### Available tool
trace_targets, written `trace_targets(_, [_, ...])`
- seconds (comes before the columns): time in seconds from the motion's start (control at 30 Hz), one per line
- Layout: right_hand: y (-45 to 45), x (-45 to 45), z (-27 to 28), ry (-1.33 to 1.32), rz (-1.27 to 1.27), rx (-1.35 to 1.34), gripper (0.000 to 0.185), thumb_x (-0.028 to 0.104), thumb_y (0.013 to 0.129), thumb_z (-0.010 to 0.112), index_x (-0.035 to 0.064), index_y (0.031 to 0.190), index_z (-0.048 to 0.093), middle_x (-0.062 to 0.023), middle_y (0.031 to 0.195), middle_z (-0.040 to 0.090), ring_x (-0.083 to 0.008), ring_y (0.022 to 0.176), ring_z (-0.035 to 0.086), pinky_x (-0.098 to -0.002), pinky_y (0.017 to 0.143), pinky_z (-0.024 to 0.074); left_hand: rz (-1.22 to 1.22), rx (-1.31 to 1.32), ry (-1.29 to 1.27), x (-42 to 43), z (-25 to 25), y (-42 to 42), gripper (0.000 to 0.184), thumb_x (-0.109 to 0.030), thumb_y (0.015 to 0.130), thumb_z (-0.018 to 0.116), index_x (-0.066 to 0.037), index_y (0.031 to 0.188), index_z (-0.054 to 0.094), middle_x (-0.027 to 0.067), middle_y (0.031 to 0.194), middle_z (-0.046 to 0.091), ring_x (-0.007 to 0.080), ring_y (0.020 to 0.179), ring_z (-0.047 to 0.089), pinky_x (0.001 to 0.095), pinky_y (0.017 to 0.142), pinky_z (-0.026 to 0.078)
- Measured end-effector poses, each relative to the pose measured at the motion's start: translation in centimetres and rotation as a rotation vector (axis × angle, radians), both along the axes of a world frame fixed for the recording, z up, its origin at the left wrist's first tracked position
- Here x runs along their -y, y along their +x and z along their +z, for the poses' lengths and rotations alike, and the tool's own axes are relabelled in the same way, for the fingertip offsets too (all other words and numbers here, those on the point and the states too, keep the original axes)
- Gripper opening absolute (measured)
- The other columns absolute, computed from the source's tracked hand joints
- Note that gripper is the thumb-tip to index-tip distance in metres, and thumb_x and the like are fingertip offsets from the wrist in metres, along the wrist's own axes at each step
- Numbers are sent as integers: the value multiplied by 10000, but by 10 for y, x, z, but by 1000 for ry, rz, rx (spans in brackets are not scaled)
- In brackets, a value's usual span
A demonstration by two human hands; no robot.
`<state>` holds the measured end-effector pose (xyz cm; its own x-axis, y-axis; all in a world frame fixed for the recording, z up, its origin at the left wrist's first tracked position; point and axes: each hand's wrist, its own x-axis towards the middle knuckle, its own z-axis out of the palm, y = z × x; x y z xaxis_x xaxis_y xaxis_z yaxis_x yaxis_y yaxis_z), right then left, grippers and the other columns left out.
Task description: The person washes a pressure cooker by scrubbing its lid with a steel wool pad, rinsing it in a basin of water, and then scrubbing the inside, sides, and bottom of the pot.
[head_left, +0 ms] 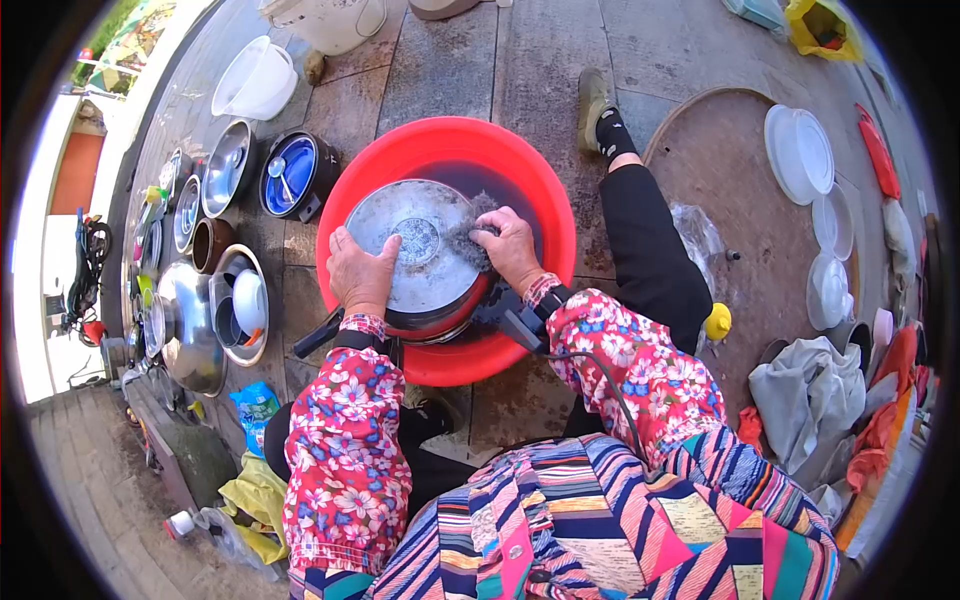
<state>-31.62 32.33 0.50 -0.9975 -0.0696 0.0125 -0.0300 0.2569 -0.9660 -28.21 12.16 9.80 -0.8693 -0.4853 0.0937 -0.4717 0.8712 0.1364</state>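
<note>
A pan rests bottom up in a red basin that holds dark water. Its grey metal base is stained, with a round stamped mark in the middle, and a black handle sticks out at the lower left over the rim. My left hand lies on the left part of the base, thumb spread toward the mark, steadying the pan. In my right hand a steel wool scourer is pinched and pressed on the right side of the base.
To the left stand a black pot with blue inside, steel bowls, a brown pot and a white tub. On the right a round board bears plastic lids and a yellow bottle. My leg stretches beside the basin.
</note>
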Motion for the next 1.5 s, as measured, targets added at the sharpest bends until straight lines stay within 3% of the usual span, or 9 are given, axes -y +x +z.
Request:
trace_targets(0.2, [7,1,-12,-103,-37,67,201,162,665,751,45,816,689,-115,846,622,-270,826,616,-346,744,477,-46,-31,-56,2,-7,4,872,-507,669,743,32,1275,421,191,1305,472,391,1064,540,454,870,474])
trace_targets(0.33, [-70,24,-7,107,113,-54,174,205,675,747,96,797,690,-119,866,631,-313,833,610,-390,769,487,-36,-29,-49,3,-6,5,871,-503,672,741,32,1279,419,191,1303,475,391,1060,541,453,863,476])
trace_targets(0.47, [-9,8,20,332,123,-140,120,181,691,729,128,790,686,-66,895,582,-309,892,564,-418,788,487,-18,-27,-38,0,-2,1,853,-500,675,739,28,1267,425,182,1284,487,386,1046,545,455,840,485])
trace_targets(0.67, [-52,21,7,309,132,-165,118,179,703,719,120,801,690,-81,865,621,-310,879,600,-428,770,490,-69,-73,-86,-1,-8,7,823,-489,670,746,22,1234,433,169,1229,507,379,1022,551,456,805,494])
trace_targets(0.8, [-89,34,-10,207,207,-96,195,219,685,740,101,833,693,-116,895,642,-310,899,620,-413,774,485,-39,-56,-50,6,-10,2,818,-488,670,746,25,1230,441,172,1230,508,380,1011,556,457,801,494])
trace_targets(1.03, [2,-4,17,176,151,8,160,126,655,746,43,778,684,-91,801,601,-246,805,622,-337,744,477,-40,-29,-51,2,-3,1,825,-494,676,738,30,1240,444,181,1257,500,379,1030,551,457,815,491])
trace_targets(1.33, [-125,18,-92,499,199,115,215,182,732,673,30,883,696,-221,881,654,-348,860,642,-429,781,502,-92,-73,-66,2,-10,11,883,-508,676,733,29,1291,399,204,1299,473,375,1095,509,473,842,482])
trace_targets(1.4, [-127,21,-115,652,314,-79,242,202,739,666,44,920,693,-244,953,639,-366,910,624,-452,818,487,-85,-81,-86,2,-13,11,892,-513,673,732,31,1296,399,206,1312,468,367,1101,504,481,832,481])
trace_targets(1.5, [-140,27,-137,818,587,125,305,194,742,662,25,996,679,-233,1064,629,-354,1022,599,-453,882,466,-59,-60,-62,0,-9,11,900,-517,663,739,30,1295,406,203,1314,471,361,1108,501,481,812,484])
